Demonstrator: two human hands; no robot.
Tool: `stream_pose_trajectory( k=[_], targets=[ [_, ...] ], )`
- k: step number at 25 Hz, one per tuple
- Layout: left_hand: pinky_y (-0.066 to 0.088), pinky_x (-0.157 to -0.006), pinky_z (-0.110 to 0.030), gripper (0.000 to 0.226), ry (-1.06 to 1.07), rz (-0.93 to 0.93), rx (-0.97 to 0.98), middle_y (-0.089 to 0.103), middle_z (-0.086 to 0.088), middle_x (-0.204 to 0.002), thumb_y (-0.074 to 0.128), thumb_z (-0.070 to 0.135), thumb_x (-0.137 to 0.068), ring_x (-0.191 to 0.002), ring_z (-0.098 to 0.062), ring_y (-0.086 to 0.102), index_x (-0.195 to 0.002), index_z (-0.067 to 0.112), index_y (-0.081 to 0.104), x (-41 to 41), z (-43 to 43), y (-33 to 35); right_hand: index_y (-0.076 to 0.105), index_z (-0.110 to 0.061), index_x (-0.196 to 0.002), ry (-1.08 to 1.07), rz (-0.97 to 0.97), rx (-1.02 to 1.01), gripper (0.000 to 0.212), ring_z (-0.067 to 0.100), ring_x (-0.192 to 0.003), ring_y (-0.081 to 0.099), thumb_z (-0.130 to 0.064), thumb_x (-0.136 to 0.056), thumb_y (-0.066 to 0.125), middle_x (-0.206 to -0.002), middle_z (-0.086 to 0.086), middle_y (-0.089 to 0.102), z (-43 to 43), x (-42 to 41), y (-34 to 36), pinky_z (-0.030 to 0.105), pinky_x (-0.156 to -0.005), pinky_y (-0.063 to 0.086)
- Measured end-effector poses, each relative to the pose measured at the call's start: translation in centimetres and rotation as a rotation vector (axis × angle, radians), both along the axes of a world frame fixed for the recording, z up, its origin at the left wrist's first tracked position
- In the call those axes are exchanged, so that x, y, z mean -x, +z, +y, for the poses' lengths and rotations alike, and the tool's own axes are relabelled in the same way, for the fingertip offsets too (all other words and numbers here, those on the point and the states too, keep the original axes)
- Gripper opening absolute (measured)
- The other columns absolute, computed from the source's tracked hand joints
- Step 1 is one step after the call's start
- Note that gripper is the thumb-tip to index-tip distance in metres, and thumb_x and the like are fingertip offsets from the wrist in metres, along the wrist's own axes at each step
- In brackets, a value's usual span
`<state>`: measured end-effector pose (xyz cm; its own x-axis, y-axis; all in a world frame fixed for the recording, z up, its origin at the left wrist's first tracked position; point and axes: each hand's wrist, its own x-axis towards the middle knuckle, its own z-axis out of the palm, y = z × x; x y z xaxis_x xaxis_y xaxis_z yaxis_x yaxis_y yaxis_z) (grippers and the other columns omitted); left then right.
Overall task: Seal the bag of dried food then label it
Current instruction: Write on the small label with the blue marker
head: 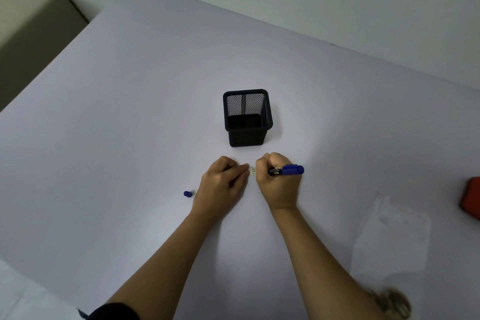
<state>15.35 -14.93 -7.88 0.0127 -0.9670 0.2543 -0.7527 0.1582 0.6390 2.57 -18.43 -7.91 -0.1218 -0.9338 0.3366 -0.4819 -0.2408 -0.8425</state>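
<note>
A small white label (253, 171) with printed lines lies on the table between my hands. My left hand (224, 182) pins its left end with the fingertips. My right hand (276, 180) is shut on a blue marker (287, 170), tip down at the label and blue end pointing right. The marker's blue cap (187, 193) lies on the table left of my left hand. A clear plastic bag (394, 236) lies flat at the right; some brownish dried food (392, 304) shows at its near end, blurred.
A black mesh pen holder (246, 119) stands just beyond my hands. A red object (471, 199) is cut off by the right edge. The white table (130, 112) ends at the far left, with a beige surface (28, 21) beyond.
</note>
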Motion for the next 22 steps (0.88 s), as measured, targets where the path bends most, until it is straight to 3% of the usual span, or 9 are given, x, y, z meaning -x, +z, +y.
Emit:
stream_pose_trajectory(
  k=[2, 8, 11, 13, 18, 22],
  targets=[
    [0.042, -0.062, -0.014, 0.026, -0.003, -0.008, -0.001, 0.061, -0.005, -0.080, 0.058, 0.026, -0.086, -0.069, -0.012, 0.056, -0.095, 0.009, 0.075, 0.00, -0.02, 0.06, 0.042, -0.004, -0.051, -0.010, -0.027, -0.013, 0.032, 0.012, -0.044, 0.036, -0.016, -0.081, 0.047, -0.050, -0.004, 0.038, -0.01, -0.02, -0.07, 0.020, -0.042, 0.035],
    [0.044, -0.061, -0.017, 0.026, 0.001, 0.003, 0.001, 0.061, -0.004, -0.080, 0.059, 0.026, -0.086, -0.069, -0.011, 0.055, -0.095, 0.009, 0.075, 0.00, 0.05, 0.07, 0.036, -0.015, -0.053, -0.019, -0.069, 0.003, 0.030, 0.014, -0.048, 0.036, -0.016, -0.081, 0.046, -0.048, -0.004, 0.037, 0.03, -0.08, 0.12, 0.009, -0.045, 0.030],
    [0.042, -0.061, -0.015, 0.025, 0.009, 0.014, 0.004, 0.060, -0.005, -0.079, 0.059, 0.026, -0.086, -0.068, -0.010, 0.054, -0.094, 0.009, 0.075, 0.06, 0.01, 0.08, 0.040, -0.004, -0.050, -0.035, -0.055, -0.003, 0.034, 0.019, -0.047, 0.038, -0.015, -0.081, 0.047, -0.048, -0.001, 0.038, 0.00, -0.02, -0.17, 0.025, -0.041, 0.036],
    [0.043, -0.061, -0.016, 0.025, 0.006, 0.009, 0.004, 0.060, -0.005, -0.079, 0.059, 0.026, -0.086, -0.068, -0.011, 0.055, -0.095, 0.008, 0.075, 0.04, 0.00, 0.05, 0.041, -0.001, -0.050, -0.041, -0.062, -0.009, 0.035, 0.021, -0.046, 0.038, -0.016, -0.081, 0.048, -0.047, 0.000, 0.039, 0.04, -0.04, -0.22, 0.027, -0.041, 0.037],
    [0.040, -0.062, -0.013, 0.025, 0.017, 0.008, 0.001, 0.060, -0.005, -0.079, 0.059, 0.026, -0.086, -0.068, -0.011, 0.054, -0.094, 0.009, 0.075, 0.07, 0.03, 0.11, 0.040, -0.004, -0.050, -0.021, -0.005, 0.022, 0.036, 0.015, -0.049, 0.035, -0.018, -0.082, 0.047, -0.048, -0.003, 0.036, 0.00, -0.14, -0.10, 0.014, -0.043, 0.030],
    [0.040, -0.062, -0.013, 0.025, 0.011, 0.006, 0.006, 0.060, -0.005, -0.079, 0.059, 0.025, -0.086, -0.068, -0.011, 0.054, -0.094, 0.009, 0.075, 0.10, 0.02, 0.19, 0.042, -0.003, -0.051, -0.065, -0.070, -0.004, 0.036, 0.017, -0.048, 0.037, -0.018, -0.082, 0.048, -0.047, 0.000, 0.038, 0.02, -0.11, -0.14, 0.010, -0.045, 0.031]
  ],
)
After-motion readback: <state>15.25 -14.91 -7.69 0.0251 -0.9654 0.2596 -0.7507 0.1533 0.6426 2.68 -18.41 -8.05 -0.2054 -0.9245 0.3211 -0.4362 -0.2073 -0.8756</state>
